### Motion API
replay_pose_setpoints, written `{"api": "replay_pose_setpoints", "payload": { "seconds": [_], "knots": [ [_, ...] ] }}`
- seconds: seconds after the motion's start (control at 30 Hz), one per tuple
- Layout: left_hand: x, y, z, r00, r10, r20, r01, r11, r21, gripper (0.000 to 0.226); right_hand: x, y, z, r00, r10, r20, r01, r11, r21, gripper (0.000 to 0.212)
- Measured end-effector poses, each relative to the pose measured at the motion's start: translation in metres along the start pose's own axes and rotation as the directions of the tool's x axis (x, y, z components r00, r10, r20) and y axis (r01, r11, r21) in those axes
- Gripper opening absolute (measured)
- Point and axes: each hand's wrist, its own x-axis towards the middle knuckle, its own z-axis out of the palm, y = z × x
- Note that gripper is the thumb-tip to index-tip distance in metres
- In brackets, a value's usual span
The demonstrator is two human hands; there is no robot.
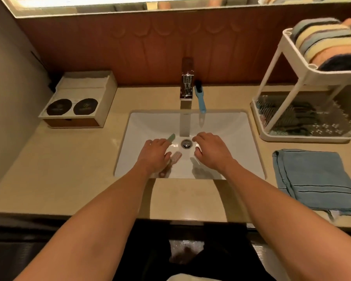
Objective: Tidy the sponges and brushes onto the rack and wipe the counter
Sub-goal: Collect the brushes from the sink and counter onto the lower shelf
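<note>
Both hands reached into the white ceramic sink (231,126): the left hand (153,155) gripped a green-handled brush (171,137) above a pink plastic brush (175,157); the right hand (211,151) hovered beside it, fingers loosely curled, holding nothing.

My two bare forearms reach forward from the bottom of the view, the left arm angling toward one o'clock and the right arm toward eleven o'clock, so my wrists draw closer together than my elbows. My left hand (153,154) is palm down, fingers curled loosely and pointing toward two o'clock. My right hand (211,151) is also palm down, its fingers bent and spread, pointing toward ten o'clock, thumb tucked beneath. My hands sit level with each other, near but apart, not touching.
</note>
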Motion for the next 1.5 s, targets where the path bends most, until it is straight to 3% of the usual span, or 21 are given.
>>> {"api": "replay_pose_setpoints", "payload": {
  "seconds": [0.17, 0.5, 0.63, 0.8, 0.93, 1.07, 1.13, 1.37, 1.5],
  "knots": [
    [0.022, -0.015, 0.019, 1.0, -0.017, 0.027, 0.016, 1.0, 0.013, 0.039, 0.028, 0.002, 0.023, 0.998, -0.008, 0.057, 0.006, 0.999, 0.046, 0.036],
    [0.059, -0.038, 0.079, 0.998, -0.042, 0.045, 0.047, 0.994, -0.102, 0.05, 0.072, -0.01, 0.087, 0.973, -0.073, 0.22, 0.045, 0.991, 0.129, 0.041],
    [0.079, -0.049, 0.088, 0.998, -0.015, 0.056, 0.025, 0.983, -0.183, 0.07, 0.085, -0.015, 0.109, 0.954, -0.018, 0.298, -0.035, 0.984, 0.172, 0.04],
    [0.101, -0.051, 0.103, 0.998, -0.02, 0.068, 0.033, 0.977, -0.211, 0.072, 0.089, -0.02, 0.133, 0.934, 0.05, 0.355, -0.059, 0.998, 0.016, 0.039],
    [0.112, -0.043, 0.113, 0.998, 0.059, -0.032, -0.065, 0.958, -0.278, 0.059, 0.095, -0.027, 0.143, 0.9, 0.101, 0.425, -0.145, 0.987, 0.073, 0.036],
    [0.113, -0.035, 0.11, 0.99, -0.128, 0.053, 0.138, 0.932, -0.335, 0.054, 0.098, -0.032, 0.146, 0.913, 0.157, 0.376, -0.204, 0.975, 0.088, 0.027],
    [0.108, -0.034, 0.111, 0.992, -0.123, -0.01, 0.111, 0.925, -0.363, 0.056, 0.097, -0.034, 0.148, 0.929, 0.183, 0.323, -0.201, 0.979, 0.022, 0.025],
    [0.089, -0.037, 0.108, 0.99, -0.136, -0.035, 0.118, 0.94, -0.32, 0.045, 0.085, -0.035, 0.151, 0.94, 0.204, 0.274, -0.172, 0.976, -0.136, 0.073],
    [0.084, -0.035, 0.095, 0.957, -0.238, 0.164, 0.287, 0.847, -0.447, 0.053, 0.081, -0.047, 0.156, 0.92, 0.354, 0.17, -0.336, 0.934, -0.126, 0.063]
  ]
}}
